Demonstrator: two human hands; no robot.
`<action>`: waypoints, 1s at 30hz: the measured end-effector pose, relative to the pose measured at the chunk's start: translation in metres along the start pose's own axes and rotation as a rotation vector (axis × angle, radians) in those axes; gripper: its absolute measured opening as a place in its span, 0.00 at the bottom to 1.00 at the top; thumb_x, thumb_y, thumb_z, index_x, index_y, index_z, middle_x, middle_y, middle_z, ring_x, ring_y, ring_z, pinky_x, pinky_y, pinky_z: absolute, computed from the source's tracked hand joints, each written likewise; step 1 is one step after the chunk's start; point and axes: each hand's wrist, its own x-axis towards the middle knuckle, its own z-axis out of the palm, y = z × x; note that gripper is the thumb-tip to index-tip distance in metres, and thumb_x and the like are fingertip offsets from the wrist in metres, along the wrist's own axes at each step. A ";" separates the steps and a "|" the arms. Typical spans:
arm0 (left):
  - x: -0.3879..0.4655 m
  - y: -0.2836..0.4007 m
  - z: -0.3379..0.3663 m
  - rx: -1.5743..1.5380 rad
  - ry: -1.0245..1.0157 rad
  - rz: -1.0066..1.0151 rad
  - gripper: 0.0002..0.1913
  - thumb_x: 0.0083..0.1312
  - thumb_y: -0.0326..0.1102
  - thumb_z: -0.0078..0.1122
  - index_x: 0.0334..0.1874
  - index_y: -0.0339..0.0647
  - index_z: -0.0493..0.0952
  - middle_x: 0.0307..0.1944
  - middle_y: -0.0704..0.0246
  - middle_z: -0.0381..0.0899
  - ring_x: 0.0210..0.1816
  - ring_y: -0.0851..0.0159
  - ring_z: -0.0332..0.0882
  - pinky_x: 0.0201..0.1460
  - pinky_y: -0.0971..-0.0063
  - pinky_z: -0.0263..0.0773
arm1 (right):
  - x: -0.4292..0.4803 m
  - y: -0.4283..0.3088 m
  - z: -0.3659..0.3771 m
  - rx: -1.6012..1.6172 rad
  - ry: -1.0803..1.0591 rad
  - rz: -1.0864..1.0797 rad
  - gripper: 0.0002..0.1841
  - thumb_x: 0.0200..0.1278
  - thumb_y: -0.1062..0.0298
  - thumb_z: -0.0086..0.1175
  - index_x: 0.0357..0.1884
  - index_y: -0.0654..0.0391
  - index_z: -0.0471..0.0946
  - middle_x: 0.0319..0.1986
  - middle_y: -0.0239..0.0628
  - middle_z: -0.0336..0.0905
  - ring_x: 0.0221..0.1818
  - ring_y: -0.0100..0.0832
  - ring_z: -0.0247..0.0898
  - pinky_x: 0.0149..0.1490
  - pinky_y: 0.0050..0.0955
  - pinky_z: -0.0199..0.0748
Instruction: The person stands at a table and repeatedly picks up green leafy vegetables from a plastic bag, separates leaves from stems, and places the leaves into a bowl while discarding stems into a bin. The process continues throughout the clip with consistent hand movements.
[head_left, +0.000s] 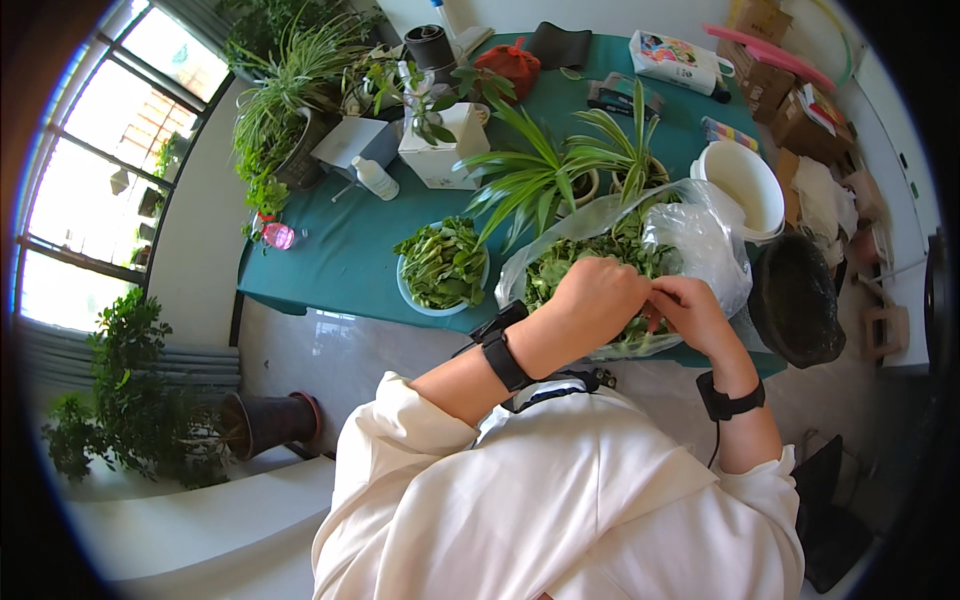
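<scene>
My left hand (607, 292) and my right hand (686, 307) meet fingertip to fingertip over a clear plastic bag (517, 277) full of leafy greens (559, 262). The left hand's back faces up and its fingers are hidden behind it. Thumb and index of the right hand come together at the left; something small and green or reddish shows just below, too small to name. Left of the bag, a light blue bowl (405, 289) holds a heap of leafy greens (446, 262). Both wrists wear black straps.
Potted spider plants (536, 172) stand behind the bag on the green tablecloth (337, 255). White buckets (742, 187) and a dark basin (796, 300) are at the right. A white bottle (375, 178), a white box (446, 150) and a pink bottle (277, 235) stand farther left.
</scene>
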 end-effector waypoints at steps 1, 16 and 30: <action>0.000 0.000 -0.001 -0.007 -0.011 -0.012 0.03 0.60 0.33 0.62 0.36 0.47 0.81 0.31 0.67 0.83 0.38 0.59 0.86 0.36 0.67 0.79 | 0.000 0.000 0.001 0.010 0.027 0.009 0.09 0.74 0.73 0.54 0.41 0.67 0.83 0.29 0.35 0.84 0.27 0.25 0.83 0.31 0.24 0.75; -0.051 -0.038 -0.057 -0.822 0.487 -0.485 0.11 0.61 0.34 0.74 0.43 0.40 0.84 0.32 0.67 0.86 0.34 0.69 0.84 0.41 0.76 0.78 | -0.050 0.002 -0.136 -0.649 1.239 -0.347 0.10 0.72 0.67 0.62 0.47 0.60 0.87 0.38 0.37 0.88 0.40 0.28 0.82 0.46 0.26 0.77; -0.046 -0.051 -0.041 -1.399 0.481 -0.419 0.08 0.61 0.23 0.72 0.39 0.37 0.81 0.46 0.69 0.87 0.41 0.76 0.81 0.49 0.81 0.76 | -0.030 0.022 -0.044 -0.870 0.548 -0.362 0.07 0.64 0.71 0.60 0.43 0.53 0.84 0.43 0.37 0.83 0.44 0.39 0.79 0.47 0.36 0.79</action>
